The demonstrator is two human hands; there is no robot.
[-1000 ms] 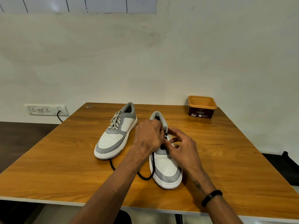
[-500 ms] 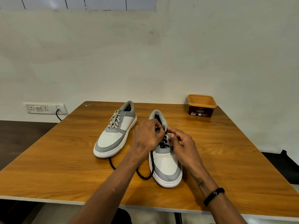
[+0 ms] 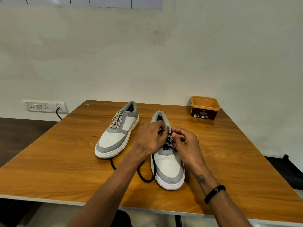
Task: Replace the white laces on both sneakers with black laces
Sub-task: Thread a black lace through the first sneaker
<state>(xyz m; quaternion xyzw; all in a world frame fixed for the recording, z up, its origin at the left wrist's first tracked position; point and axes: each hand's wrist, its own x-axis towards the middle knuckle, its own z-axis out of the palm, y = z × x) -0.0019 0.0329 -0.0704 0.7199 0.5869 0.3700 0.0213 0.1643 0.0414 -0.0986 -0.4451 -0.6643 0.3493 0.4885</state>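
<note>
Partly hidden black lace [image 3: 167, 141] pinched by left hand [image 3: 150, 139] and right hand [image 3: 186, 145] fingers, upper eyelets of sneaker [image 3: 167, 164] covered

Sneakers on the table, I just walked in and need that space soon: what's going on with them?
A person is relacing them. Both hands, left hand and right hand, work a black lace through the upper eyelets of the right sneaker; its loose end trails on the table. The left sneaker has its white laces in, untouched. An orange tub sits at the far corner.
</note>
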